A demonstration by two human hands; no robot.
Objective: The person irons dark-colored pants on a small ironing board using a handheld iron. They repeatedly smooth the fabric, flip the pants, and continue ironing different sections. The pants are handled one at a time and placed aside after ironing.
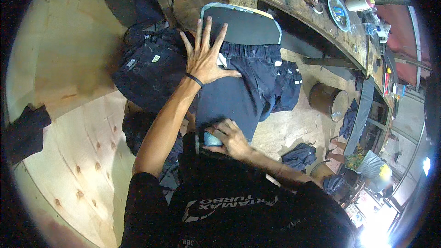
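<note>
My left hand [206, 62] lies flat with all five fingers [206, 30] spread wide, palm down on a pair of dark navy denim shorts with an elastic waistband [241, 87]. The shorts are pulled over a dark flat board with a pale blue rim [245, 23]; my fingertips reach past the waistband onto the bare board, and my thumb points right across the cloth. A thin black band [195, 80] circles that wrist.

My right hand [232, 138] sits at the near end of the shorts, below my left palm, fingers curled and closed around a small pale blue block [211, 138] that touches the cloth edge.

Left of my spread fingers lies a heap of more dark denim garments [149, 66] on the light plywood table [69, 64]. Right of my thumb, well apart, a round metal bucket [328, 101] stands on the floor.
</note>
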